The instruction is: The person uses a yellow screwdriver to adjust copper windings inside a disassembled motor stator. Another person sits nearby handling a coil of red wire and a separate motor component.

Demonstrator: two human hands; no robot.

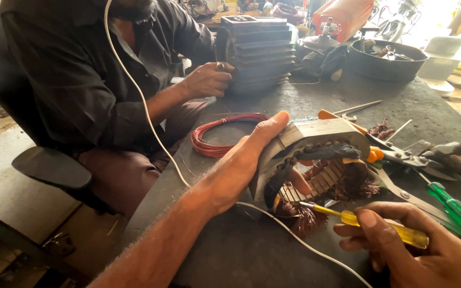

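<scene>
Left hand: the left hand [249, 154] lies flat against the left side of the motor stator [316, 160], thumb up along the top edge, fingers wrapped behind the metal core; it grips the stator and holds it tilted on the table.
Right hand: the right hand [401, 248] is closed around the yellow handle of a screwdriver [364, 221], with thumb on top of the handle.
Screwdriver direction: its long axis runs nearly level, from the right hand at the lower right toward the left; the thin metal tip points left and a little up, into the copper windings at the lower opening of the stator.
Stator position: it stands on its edge on the dark worktable [252, 250], near the middle, its open bore facing the camera and down-right. Frayed copper wire hangs out of the lower part.
Beside the stator: a coil of red wire [214, 136] lies on the table just left and behind it. To the right lie scissors [401, 189], a green-handled screwdriver [457, 210] and orange-handled pliers [380, 152].
Cable: a white cable [140, 96] runs from the top down across the table edge and under the left wrist.
Other person: a person in a dark shirt sits at the left, one hand [206, 80] resting on a dark finned metal block [257, 53].
Back of table: a round dark metal pan [385, 61] with small parts inside.
</scene>
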